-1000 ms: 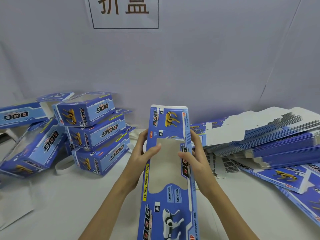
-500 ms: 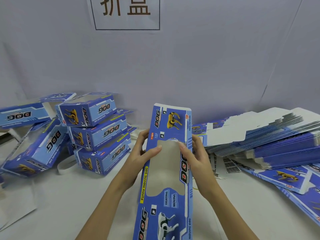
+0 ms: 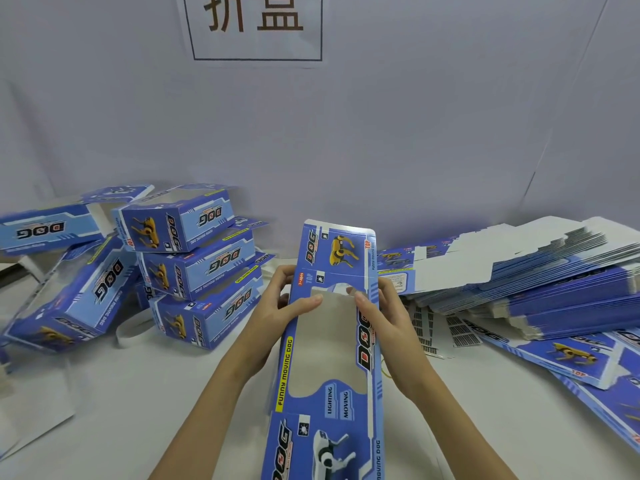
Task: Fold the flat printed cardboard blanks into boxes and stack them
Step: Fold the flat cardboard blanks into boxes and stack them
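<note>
A long flat blue cardboard blank (image 3: 332, 403) printed with "DOG" and a cut-out window runs from the centre to the bottom edge of the view. My left hand (image 3: 277, 306) grips its left edge, thumb on the window's rim. On the opposite edge my right hand (image 3: 384, 320) holds it the same way, thumb at the window. A stack of three folded boxes (image 3: 194, 265) stands at the left. The pile of flat blanks (image 3: 536, 278) lies at the right.
More folded boxes (image 3: 69, 299) lie tipped at the far left. Loose blanks (image 3: 588, 362) spread over the white table (image 3: 138, 393) at the right, with barcoded sheets (image 3: 446, 330) beside them. A wall with a printed sign (image 3: 256, 26) stands behind.
The blank's top end has tilted slightly to the right. Both thumbs have slid closer together at the window's upper edge.
</note>
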{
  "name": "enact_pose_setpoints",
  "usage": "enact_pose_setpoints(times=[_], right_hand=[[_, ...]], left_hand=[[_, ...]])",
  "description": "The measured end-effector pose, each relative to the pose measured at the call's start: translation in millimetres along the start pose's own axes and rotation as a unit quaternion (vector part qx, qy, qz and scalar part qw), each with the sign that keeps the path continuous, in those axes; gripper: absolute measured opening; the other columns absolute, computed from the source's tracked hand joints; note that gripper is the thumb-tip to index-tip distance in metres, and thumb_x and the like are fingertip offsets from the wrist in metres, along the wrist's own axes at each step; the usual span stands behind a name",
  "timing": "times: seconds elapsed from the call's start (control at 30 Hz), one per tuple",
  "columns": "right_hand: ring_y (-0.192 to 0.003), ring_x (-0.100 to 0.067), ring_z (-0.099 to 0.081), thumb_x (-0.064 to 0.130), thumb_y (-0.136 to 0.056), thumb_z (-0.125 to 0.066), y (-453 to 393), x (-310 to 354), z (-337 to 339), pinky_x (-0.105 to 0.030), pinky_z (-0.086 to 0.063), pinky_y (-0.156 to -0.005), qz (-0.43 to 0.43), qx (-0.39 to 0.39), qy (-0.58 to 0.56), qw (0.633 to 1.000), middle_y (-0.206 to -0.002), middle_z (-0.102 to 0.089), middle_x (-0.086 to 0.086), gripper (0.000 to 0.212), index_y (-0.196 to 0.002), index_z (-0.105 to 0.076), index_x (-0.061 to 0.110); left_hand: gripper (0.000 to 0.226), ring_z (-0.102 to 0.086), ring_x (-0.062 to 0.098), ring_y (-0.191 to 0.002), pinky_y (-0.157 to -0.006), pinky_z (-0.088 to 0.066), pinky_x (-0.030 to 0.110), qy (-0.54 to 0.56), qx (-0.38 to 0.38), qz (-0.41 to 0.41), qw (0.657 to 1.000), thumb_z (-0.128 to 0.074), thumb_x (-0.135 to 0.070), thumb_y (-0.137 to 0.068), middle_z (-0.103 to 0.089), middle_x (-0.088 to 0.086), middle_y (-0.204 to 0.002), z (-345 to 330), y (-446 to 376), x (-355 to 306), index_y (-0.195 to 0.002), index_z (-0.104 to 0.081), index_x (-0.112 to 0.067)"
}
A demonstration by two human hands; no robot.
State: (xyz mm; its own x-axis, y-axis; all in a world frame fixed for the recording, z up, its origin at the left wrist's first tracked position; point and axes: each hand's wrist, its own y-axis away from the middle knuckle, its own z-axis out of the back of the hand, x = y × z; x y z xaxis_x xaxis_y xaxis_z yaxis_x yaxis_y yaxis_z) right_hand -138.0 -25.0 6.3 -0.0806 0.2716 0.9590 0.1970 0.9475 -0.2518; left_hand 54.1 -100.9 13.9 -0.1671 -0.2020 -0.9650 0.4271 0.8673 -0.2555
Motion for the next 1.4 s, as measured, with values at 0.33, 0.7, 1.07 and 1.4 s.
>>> enact_pose_setpoints(times=[0.33, 0.7, 1.07, 1.4], right_hand=[[-0.11, -0.006, -0.072, 0.048, -0.093, -0.067, 1.0, -4.9, -4.9, -0.022, -0.059, -0.083, 0.117, -0.066, 0.099, 0.986, -0.14, -0.057, 0.013, 0.069, -0.155, -0.036, 0.05], [-0.125, 0.001, -0.063, 0.059, -0.066, -0.087, 5.4, 2.0, -23.8, -0.03, -0.055, -0.106, -0.063, 0.067, 0.071, 0.993, -0.144, -0.063, 0.01, 0.111, -0.16, -0.033, 0.037], [-0.107, -0.037, -0.073, 0.035, -0.098, -0.061, 3.8, -4.6, -5.0, -0.046, -0.058, -0.092, -0.208, 0.115, -0.135, 0.962, -0.126, -0.074, -0.014, 0.037, -0.13, -0.073, 0.021], [-0.116, -0.036, -0.073, 0.042, -0.098, -0.071, -1.5, 2.1, 1.2, -0.054, -0.06, -0.096, -0.072, 0.023, -0.108, 0.991, -0.132, -0.072, -0.01, 0.049, -0.143, -0.053, 0.038]], left_hand=[[0.051, -0.071, 0.019, -0.112, -0.091, -0.061, 0.038, -0.051, -0.187, -0.054, 0.98, -0.08, -0.052, -0.083, -0.07, -0.004, -0.126, 6.9, -9.6, 12.2, -0.126, -0.066, -0.028], [0.053, -0.072, 0.027, -0.115, -0.089, -0.06, 0.043, 0.101, -0.203, -0.037, 0.973, -0.065, -0.051, -0.09, -0.073, 0.005, -0.126, 4.5, -8.9, -5.1, -0.134, -0.064, -0.021], [0.057, -0.075, 0.027, -0.107, -0.091, -0.06, 0.046, 0.196, -0.112, 0.103, 0.969, -0.075, -0.051, -0.085, -0.074, 0.009, -0.126, 6.5, -3.1, -4.1, -0.138, -0.063, -0.031], [0.033, -0.074, 0.022, -0.11, -0.103, -0.054, 0.055, 0.005, 0.006, 0.142, 0.99, -0.075, -0.066, -0.083, -0.074, 0.001, -0.123, -14.0, -1.3, 5.6, -0.112, -0.064, -0.052]])
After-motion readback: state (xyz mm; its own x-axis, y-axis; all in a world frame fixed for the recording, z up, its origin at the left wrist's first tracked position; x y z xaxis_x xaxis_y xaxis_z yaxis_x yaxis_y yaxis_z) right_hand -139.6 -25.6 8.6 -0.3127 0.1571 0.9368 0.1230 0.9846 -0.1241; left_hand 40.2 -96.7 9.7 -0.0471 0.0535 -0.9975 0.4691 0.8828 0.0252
